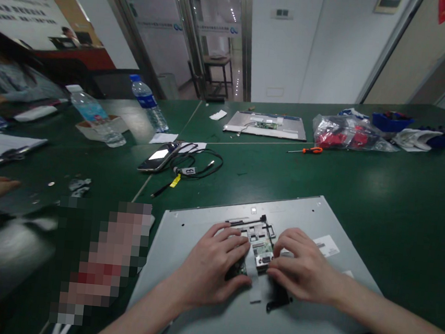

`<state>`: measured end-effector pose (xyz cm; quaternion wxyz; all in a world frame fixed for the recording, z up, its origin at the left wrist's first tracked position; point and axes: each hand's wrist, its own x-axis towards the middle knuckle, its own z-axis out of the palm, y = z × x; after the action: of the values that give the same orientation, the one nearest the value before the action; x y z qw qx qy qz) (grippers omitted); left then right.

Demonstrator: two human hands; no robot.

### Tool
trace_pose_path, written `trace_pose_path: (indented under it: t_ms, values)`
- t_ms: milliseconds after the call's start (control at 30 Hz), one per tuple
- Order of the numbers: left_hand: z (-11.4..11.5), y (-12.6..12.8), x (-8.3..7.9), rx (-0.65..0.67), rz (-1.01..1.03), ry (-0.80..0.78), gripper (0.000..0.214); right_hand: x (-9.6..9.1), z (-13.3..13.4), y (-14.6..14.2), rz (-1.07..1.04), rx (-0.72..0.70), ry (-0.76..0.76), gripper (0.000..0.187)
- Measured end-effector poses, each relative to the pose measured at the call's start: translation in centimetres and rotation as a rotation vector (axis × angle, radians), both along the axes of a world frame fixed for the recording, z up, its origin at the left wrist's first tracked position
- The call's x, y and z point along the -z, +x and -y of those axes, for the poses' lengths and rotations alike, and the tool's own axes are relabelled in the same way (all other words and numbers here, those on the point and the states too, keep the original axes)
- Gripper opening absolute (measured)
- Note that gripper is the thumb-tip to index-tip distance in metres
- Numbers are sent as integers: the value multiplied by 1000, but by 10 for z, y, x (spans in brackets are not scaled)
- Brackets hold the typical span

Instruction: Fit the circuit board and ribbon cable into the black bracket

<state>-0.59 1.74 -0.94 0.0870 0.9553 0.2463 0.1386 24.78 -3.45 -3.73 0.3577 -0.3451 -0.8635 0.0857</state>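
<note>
Spread flat on the green surface (261,176), a grey metal panel (289,326) lies nearest, beneath both hands. At its middle sits a circuit board (264,257), between the hands. The left hand (215,266) rests loosely open, its fingers over the board's left side and beside a pale flat strip (252,269). The right hand (303,269) curls its fingertips in at the board's right edge; whether they pinch anything cannot be told. This looks like fine fitting or freeing work on the board, and the next move seems to call for a steady left hand and light right fingertips. Beyond the left hand lie a black cable (175,170) and a phone (156,158); beyond the right, an orange-handled screwdriver (313,150).
</note>
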Motion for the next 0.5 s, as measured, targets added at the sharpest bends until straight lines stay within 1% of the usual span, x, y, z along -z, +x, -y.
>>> trace_pose_path:
  t_ms: [100,267,500]
  values:
    - [0,0,0,3,1,-3,50,1,0,-2,43,-30,7,29]
    - [0,0,2,8,-11,-13,48,0,0,-4,152,-113,6,21]
    - [-2,1,1,7,-20,-28,46,-4,2,-4,209,-136,19,23]
